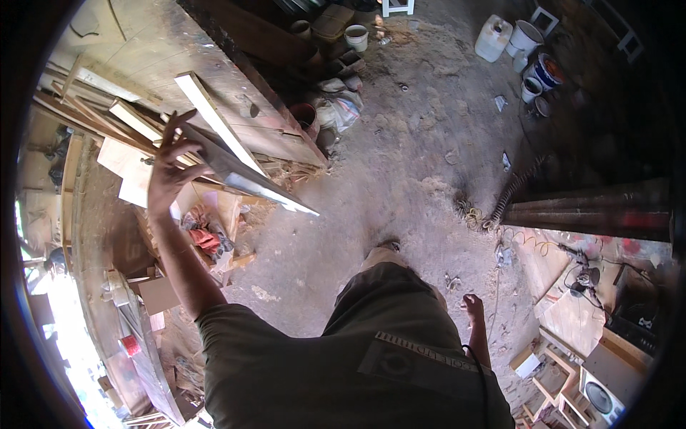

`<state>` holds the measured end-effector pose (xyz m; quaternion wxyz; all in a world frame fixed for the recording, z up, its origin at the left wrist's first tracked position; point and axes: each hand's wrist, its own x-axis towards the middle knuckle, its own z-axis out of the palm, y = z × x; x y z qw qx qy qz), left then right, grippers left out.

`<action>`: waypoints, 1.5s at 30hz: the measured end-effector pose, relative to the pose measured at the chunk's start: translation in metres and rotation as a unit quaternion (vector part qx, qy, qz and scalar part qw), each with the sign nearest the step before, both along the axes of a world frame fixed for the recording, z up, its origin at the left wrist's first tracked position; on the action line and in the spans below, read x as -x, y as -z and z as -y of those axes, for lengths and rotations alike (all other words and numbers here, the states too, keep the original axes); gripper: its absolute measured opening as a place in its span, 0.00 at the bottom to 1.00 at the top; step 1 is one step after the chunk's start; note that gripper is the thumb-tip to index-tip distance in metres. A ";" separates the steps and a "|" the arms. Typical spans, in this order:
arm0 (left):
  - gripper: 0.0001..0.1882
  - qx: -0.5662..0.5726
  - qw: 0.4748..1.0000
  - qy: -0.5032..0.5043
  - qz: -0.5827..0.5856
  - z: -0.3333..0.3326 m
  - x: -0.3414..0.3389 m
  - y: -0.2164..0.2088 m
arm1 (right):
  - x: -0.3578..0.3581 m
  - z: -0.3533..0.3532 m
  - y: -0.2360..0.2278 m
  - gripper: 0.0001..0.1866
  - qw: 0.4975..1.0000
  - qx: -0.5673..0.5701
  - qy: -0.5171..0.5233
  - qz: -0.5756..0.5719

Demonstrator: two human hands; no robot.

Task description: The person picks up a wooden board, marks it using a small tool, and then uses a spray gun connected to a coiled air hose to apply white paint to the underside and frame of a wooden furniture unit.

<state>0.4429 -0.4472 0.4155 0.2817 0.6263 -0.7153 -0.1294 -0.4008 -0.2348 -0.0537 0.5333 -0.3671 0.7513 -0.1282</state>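
Observation:
My left hand (171, 166) is raised at the left, thumb and fingers spread across the near end of a long, flat grey board (239, 170). The board tapers away to the right over the floor, and its far tip shines bright white. Just behind it, pale wood strips (207, 107) lean and lie on a wooden workbench (164, 53). Low on the right, my right hand (473, 307) hangs beside my body with its fingers loosely bent and apart. Nothing shows in it.
Wood offcuts and a red cloth (206, 241) lie below my left arm. White buckets (525, 37) and a jerrycan (494, 38) stand at the far right. A coiled hose (511, 196) runs beside the right bench, which carries a power tool (586, 277). Sacks (339, 104) sit by the far workbench.

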 end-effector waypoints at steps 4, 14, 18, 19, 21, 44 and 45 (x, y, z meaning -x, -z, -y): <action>0.19 0.044 0.995 0.077 -0.041 -0.012 0.022 -0.058 | 0.000 -0.002 0.005 0.16 0.999 0.033 -0.016 -0.004; 0.24 0.108 0.953 0.280 0.042 0.034 0.085 -0.154 | -0.024 -0.040 0.028 0.17 0.998 0.042 0.038 0.008; 0.17 0.168 0.934 0.313 -0.044 0.044 0.155 -0.140 | -0.042 -0.059 0.016 0.17 0.996 0.014 0.088 0.004; 0.16 0.159 0.919 0.360 -0.028 0.048 0.156 -0.148 | -0.045 -0.064 0.015 0.17 0.995 0.021 0.093 0.003; 0.17 0.134 0.881 0.454 -0.003 0.060 0.162 -0.163 | -0.053 -0.073 0.011 0.17 0.994 0.034 0.105 -0.001; 0.18 -0.007 0.526 0.850 -0.039 0.125 0.421 -0.108 | -0.160 0.130 -0.235 0.41 0.946 0.320 -0.046 -0.005; 0.18 -0.010 0.519 0.854 -0.036 0.122 0.426 -0.108 | -0.157 0.131 -0.234 0.40 0.943 0.328 -0.056 0.001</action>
